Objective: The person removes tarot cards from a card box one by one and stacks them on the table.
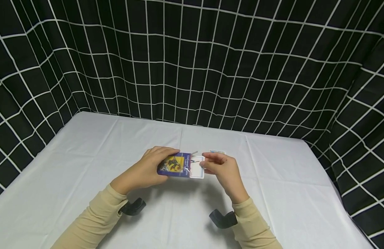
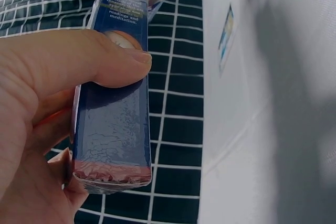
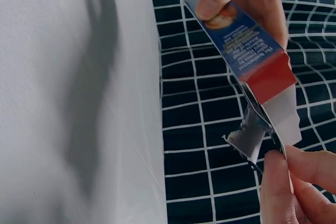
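My left hand (image 1: 149, 168) grips a blue tarot card box (image 1: 176, 165) with a yellow picture on its front, holding it above the table. In the left wrist view the thumb (image 2: 121, 64) presses on the narrow side of the box. From the box's right end a white-bordered card (image 1: 196, 172) sticks partway out. My right hand (image 1: 224, 171) pinches that card between thumb and fingers. Beside the box's red end, the right wrist view shows a pale flap (image 3: 283, 116) and crumpled clear wrap (image 3: 247, 137). The rest of the card is hidden inside the box.
Another card (image 1: 217, 151) lies on the white tablecloth (image 1: 272, 166) just behind my right hand, partly covered by it. A black curtain with a white grid (image 1: 195, 69) hangs at the back and sides. Black curved pieces (image 1: 223, 219) are fixed at both wrists.
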A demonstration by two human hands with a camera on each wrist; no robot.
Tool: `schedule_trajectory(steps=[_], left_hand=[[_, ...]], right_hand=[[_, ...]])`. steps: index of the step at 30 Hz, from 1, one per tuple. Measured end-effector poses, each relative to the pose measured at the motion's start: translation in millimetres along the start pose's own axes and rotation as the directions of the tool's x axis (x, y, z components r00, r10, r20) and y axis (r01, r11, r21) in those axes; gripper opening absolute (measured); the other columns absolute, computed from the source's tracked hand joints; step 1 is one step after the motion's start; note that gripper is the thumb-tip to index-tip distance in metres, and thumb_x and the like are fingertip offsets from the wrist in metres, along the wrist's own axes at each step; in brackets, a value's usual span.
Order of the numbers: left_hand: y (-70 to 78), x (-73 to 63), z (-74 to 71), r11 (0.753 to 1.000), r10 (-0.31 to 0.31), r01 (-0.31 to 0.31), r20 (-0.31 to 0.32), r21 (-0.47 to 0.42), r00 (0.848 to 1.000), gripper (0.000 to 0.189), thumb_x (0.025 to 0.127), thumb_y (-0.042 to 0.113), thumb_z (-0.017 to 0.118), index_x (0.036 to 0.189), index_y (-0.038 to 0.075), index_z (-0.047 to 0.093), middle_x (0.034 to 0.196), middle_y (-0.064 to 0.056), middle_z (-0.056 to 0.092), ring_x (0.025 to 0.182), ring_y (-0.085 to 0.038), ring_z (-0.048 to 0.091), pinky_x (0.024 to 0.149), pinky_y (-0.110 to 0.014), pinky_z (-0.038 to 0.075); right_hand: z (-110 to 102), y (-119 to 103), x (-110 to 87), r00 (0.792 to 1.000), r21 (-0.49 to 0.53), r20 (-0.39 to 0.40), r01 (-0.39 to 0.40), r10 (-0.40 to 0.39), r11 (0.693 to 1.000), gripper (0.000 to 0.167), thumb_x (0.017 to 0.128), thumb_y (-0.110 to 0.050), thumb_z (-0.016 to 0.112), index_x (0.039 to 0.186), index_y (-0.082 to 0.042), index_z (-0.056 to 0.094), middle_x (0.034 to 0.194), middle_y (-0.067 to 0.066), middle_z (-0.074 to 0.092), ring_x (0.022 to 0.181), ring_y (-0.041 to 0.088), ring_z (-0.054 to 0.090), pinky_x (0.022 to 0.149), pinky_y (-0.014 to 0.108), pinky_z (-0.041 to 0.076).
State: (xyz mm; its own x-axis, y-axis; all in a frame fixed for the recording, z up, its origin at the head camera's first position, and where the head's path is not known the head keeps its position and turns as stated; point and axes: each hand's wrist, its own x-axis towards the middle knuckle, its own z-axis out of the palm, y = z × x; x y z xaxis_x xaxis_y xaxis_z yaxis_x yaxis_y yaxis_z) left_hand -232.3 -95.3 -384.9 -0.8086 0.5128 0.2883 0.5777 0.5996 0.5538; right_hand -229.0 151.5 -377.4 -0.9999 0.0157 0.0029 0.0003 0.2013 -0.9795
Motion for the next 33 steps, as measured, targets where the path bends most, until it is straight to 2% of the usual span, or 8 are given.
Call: schedule_trajectory(steps=[14,23,33], left_hand=[[-0.9,0.2,-0.7,1.000,-0.004,0.004,-0.008,0.001,1.000,0.077,0.071,0.007,0.078,0.143,0.010,0.051,0.144,-0.010,0.055,0.134,-0.030,0.046,0.113,-0.053,0.031],[-2.4,-0.2,-0.9,1.000,-0.006,0.006,-0.007,0.008,1.000,0.078,0.071,0.007,0.078,0.144,0.011,0.051,0.145,-0.009,0.055,0.134,-0.029,0.046,0.113,-0.052,0.032],[-1.6,-0.7,-1.8,1.000,-0.002,0.002,-0.018,0.005,1.000,0.076,0.072,0.007,0.077,0.143,0.010,0.052,0.143,-0.010,0.056,0.131,-0.029,0.048,0.111,-0.053,0.032]], right_hand=[[-9,-1,1.6,0.999,-0.011,0.031,-0.011,0.012,1.000,0.035,0.084,-0.003,0.074,0.117,0.008,0.068,0.094,0.009,0.074,0.079,0.005,0.067,0.073,0.025,0.059],[-15,-2,3.7,0.999,-0.031,0.040,-0.004,0.006,1.000,0.034,0.085,-0.004,0.073,0.116,0.008,0.069,0.112,0.022,0.071,0.081,0.007,0.068,0.074,0.024,0.059],[-20,-1,5.7,0.999,-0.032,0.049,-0.003,0.005,0.999,0.033,0.085,-0.003,0.073,0.116,0.009,0.069,0.112,0.022,0.072,0.080,0.006,0.068,0.074,0.025,0.060]])
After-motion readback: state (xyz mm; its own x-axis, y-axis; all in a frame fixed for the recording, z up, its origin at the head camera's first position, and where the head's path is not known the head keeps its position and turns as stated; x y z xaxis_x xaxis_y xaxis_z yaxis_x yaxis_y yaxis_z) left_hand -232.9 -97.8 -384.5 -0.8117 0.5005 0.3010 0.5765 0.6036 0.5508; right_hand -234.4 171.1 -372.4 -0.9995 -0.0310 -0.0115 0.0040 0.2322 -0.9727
